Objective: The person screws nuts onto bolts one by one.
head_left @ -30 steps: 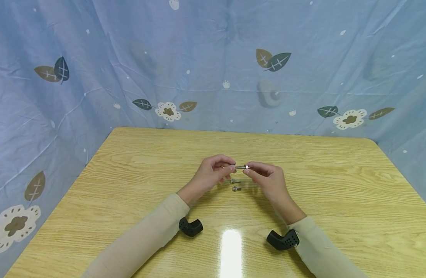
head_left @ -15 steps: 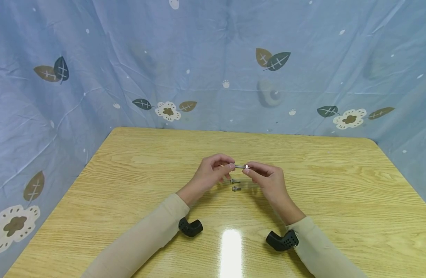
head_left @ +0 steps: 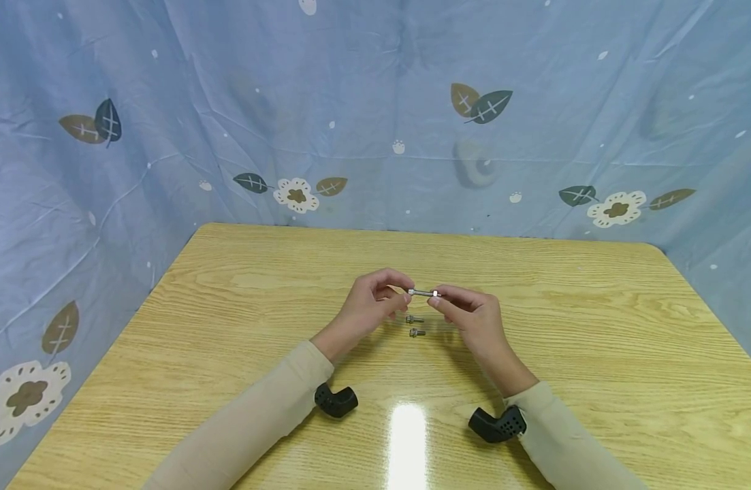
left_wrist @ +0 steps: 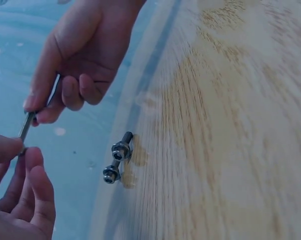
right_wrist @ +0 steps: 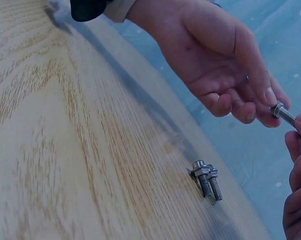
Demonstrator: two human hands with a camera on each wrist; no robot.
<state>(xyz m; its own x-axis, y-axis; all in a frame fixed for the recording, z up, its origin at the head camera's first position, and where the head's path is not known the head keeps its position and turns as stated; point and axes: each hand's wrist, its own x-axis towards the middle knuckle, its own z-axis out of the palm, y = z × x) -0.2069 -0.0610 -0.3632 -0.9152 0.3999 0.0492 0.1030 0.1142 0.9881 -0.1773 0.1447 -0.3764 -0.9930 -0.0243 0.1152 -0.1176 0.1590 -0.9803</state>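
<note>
The bolt (head_left: 423, 293), likely light, rigid and best gripped at its thicker ends, is pinched by the left hand (head_left: 372, 299) at nine o'clock, the right hand (head_left: 478, 316) at three.

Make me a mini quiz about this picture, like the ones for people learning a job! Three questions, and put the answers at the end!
1. How many bolts lie on the table?
2. True or false: only one hand touches the held bolt.
3. The cloth behind the table shows: A) trains, B) flowers and leaves, C) stars.

Key:
1. Two.
2. False: the left hand and the right hand both pinch it.
3. B.
</note>
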